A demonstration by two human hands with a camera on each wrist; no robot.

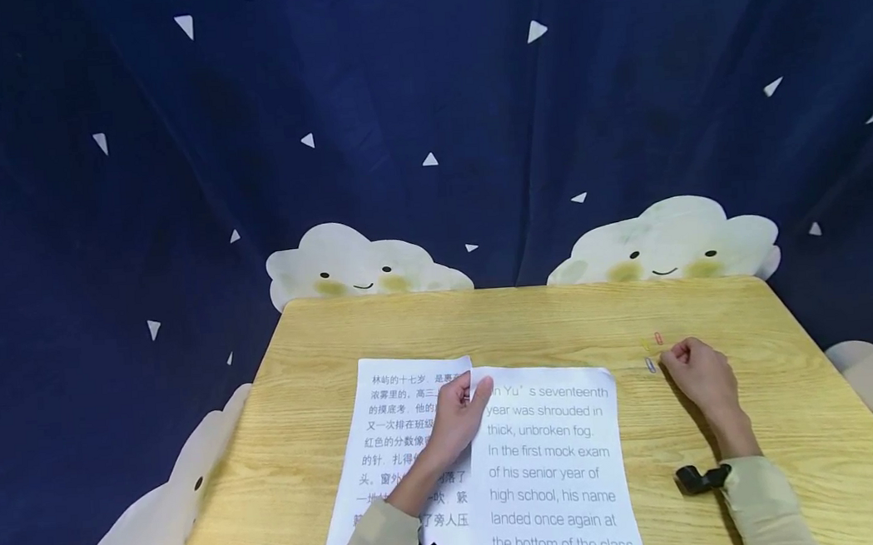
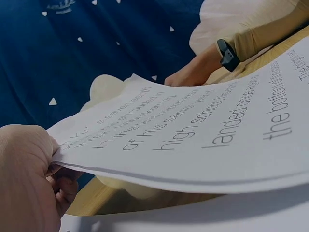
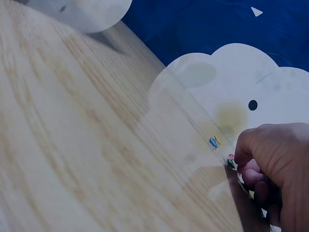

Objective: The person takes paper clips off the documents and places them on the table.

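Observation:
My left hand [image 1: 456, 417] pinches the top left corner of a printed English sheet [image 1: 549, 466] between thumb and fingers. In the left wrist view that sheet bows upward, lifted off the paper beneath. A sheet with Chinese text [image 1: 398, 441] lies on the table, partly covered by the hand and the English sheet. On the right, my right hand [image 1: 705, 377] has curled fingers low at the tabletop, with a small green paper clip [image 3: 231, 164] at its pinched fingertips. Close by lie a red paper clip [image 1: 658, 338], a yellow paper clip [image 1: 645, 345] and a blue paper clip [image 1: 650, 365].
The wooden table [image 1: 320, 330] has its far edge against a dark blue curtain [image 1: 396, 100] with white triangles and cloud figures. Each wrist wears a small black camera [image 1: 693, 479].

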